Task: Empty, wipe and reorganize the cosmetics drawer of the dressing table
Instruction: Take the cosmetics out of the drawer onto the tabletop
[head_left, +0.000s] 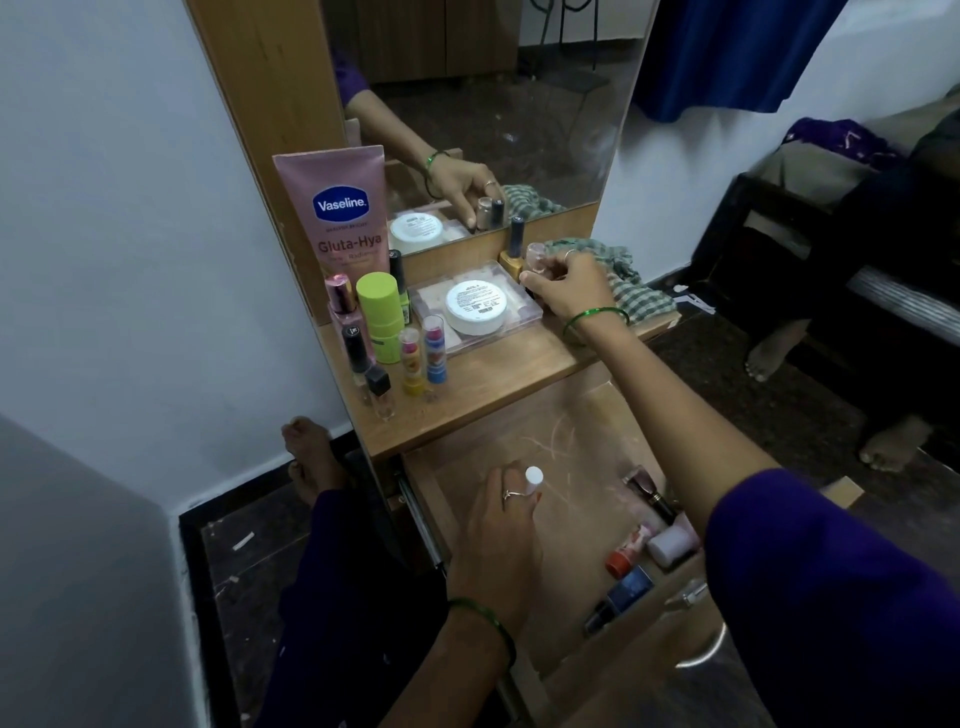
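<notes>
Right hand (569, 288) reaches to the back of the dressing table shelf (498, 382), fingers curled around a small clear bottle (537, 258), just beside a gold nail polish bottle (513, 249). A checked cloth (621, 283) lies directly behind this hand; a clear case (524, 312) carrying a white jar (475, 306) sits to its left. Left hand (501, 525) is inside the open drawer (566, 457), gripping a white-capped tube (533, 480). Several small cosmetics (641, 556) lie in the drawer to the right of that hand.
</notes>
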